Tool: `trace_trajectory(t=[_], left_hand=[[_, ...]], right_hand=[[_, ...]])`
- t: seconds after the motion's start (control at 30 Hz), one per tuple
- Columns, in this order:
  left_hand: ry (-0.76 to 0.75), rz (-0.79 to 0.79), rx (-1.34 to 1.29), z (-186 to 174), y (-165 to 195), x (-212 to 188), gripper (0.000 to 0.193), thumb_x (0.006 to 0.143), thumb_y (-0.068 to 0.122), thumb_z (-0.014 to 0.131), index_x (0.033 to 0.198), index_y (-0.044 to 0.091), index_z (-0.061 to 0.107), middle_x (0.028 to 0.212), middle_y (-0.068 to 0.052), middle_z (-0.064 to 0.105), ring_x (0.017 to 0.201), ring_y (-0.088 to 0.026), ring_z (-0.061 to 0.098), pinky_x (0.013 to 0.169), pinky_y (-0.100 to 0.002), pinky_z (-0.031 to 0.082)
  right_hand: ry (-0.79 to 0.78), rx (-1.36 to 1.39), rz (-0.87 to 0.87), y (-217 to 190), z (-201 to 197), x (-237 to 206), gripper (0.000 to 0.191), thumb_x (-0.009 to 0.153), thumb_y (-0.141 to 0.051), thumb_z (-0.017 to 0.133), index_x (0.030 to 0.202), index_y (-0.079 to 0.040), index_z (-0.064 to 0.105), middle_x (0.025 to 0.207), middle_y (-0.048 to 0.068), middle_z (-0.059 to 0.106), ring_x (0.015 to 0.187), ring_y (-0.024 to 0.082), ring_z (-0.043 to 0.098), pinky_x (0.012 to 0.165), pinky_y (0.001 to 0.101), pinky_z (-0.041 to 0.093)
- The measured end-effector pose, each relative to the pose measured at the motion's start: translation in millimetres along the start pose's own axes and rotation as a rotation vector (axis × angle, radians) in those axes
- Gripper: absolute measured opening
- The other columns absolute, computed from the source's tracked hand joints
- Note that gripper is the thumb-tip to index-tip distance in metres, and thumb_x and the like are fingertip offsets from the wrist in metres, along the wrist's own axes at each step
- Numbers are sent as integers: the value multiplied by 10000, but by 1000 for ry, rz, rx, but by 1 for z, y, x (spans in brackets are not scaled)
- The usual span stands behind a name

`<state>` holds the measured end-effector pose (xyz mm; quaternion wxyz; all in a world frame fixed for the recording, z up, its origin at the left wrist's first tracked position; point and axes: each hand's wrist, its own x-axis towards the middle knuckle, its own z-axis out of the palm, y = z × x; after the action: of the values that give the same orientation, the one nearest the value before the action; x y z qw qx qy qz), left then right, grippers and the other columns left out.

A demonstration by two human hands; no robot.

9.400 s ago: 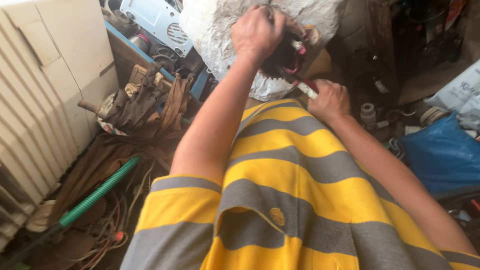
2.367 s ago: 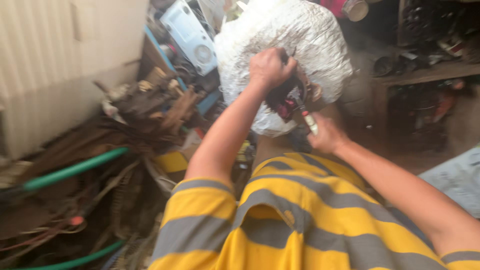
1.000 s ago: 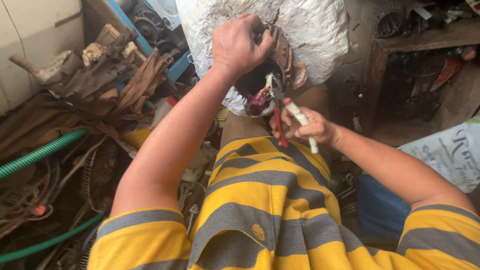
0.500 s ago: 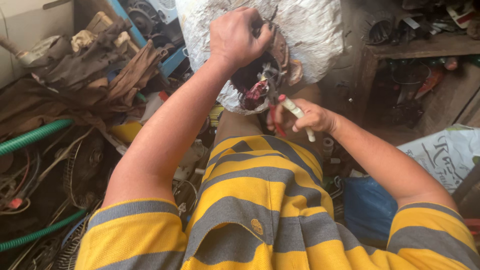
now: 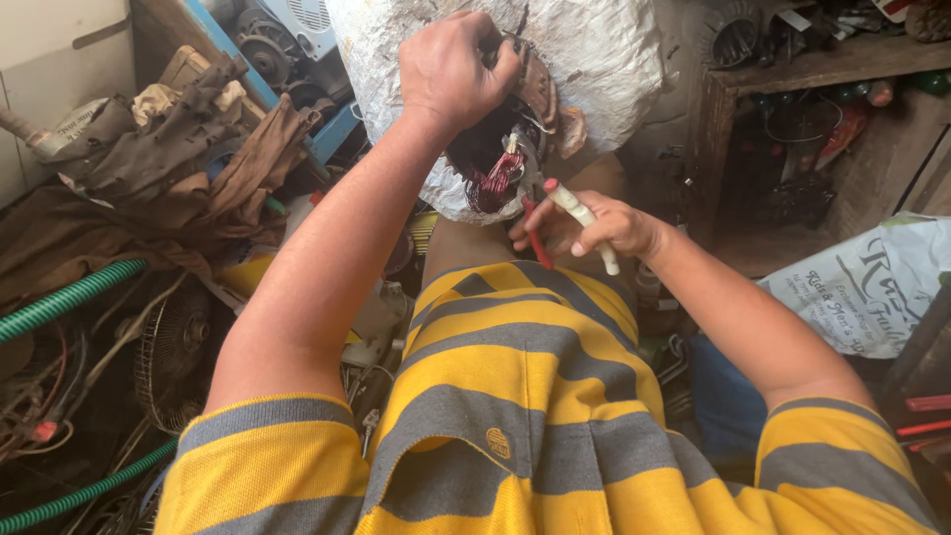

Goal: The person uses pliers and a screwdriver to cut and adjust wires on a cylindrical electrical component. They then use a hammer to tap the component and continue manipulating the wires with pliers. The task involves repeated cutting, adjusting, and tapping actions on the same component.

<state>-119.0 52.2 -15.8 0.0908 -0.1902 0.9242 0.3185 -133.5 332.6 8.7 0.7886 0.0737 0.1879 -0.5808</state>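
Observation:
My left hand [image 5: 454, 67] is closed on the top rim of a round motor stator [image 5: 507, 139] with reddish copper windings, held over a white woven sack [image 5: 604, 59]. My right hand [image 5: 594, 226] grips pliers [image 5: 555, 213] with one red and one whitish handle, the jaws at the stator's lower edge by the windings. My yellow and grey striped shirt [image 5: 515, 396] fills the lower frame.
Brown rags and old parts [image 5: 188, 139] pile up at the left with green corrugated hoses [image 5: 69, 297], a fan grille [image 5: 178, 347] and wires. A wooden shelf [image 5: 792, 89] with dark parts stands at the right, above a white printed bag [image 5: 872, 287].
The view has shifted and steadied. My right hand has brought the pliers up a little closer to the stator's windings; my left hand keeps its hold on the stator.

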Motion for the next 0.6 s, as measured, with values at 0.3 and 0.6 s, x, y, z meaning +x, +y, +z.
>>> trace_trajectory(t=[0.3, 0.6], left_hand=[[81, 41, -17, 6, -5, -2, 288, 837, 408, 722, 776, 128, 746, 757, -75, 732, 714, -329, 710, 646, -458, 542], [-13, -4, 6, -2, -5, 0, 289, 835, 416, 679, 786, 144, 765, 813, -89, 740, 784, -324, 713, 725, -463, 547]], right_hand=[[729, -1168, -249, 58, 4, 14, 231, 806, -40, 579, 1029, -23, 638, 905, 116, 688, 860, 274, 721, 783, 401, 571], [308, -737, -181, 66, 11, -19, 443, 650, -21, 639, 1090, -4, 591, 1091, 169, 653, 1056, 290, 607, 914, 369, 470]])
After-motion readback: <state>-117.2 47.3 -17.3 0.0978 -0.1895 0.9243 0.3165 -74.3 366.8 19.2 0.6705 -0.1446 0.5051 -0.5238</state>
